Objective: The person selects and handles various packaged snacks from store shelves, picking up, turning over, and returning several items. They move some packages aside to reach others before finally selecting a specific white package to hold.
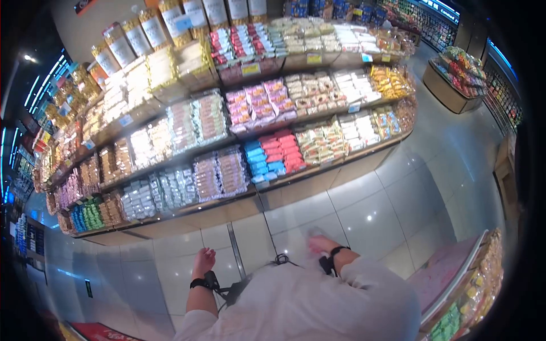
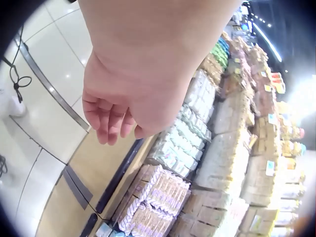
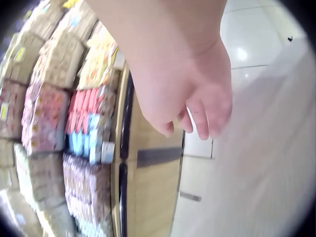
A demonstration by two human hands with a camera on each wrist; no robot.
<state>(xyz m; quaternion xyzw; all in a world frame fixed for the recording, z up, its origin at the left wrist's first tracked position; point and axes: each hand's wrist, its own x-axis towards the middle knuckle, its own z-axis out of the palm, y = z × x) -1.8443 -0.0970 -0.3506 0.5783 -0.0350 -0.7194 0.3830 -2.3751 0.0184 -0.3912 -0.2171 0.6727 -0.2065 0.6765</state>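
Observation:
My left hand (image 1: 205, 261) hangs in front of my body over the tiled floor, its fingers loosely curled around nothing. The left wrist view shows the same hand (image 2: 128, 98) with packs of striped-wrapper snacks (image 2: 153, 197) on the shelf beyond it. To the right, my right hand (image 1: 323, 244) is slightly blurred and holds nothing; in the right wrist view its fingers (image 3: 200, 118) droop loosely. Nearest to both hands is the lowest shelf, with red packets (image 1: 282, 152), blue packets (image 1: 263, 162) and purple-striped packs (image 1: 220, 173), all apart from the hands.
A curved, tiered snack display (image 1: 296, 190) runs across the front, with tall jars (image 1: 153, 28) along its top. A second display island (image 1: 455, 85) stands at the far right. Close by at the lower right is another rack (image 1: 455, 284). Glossy floor tiles (image 1: 364, 210) lie between.

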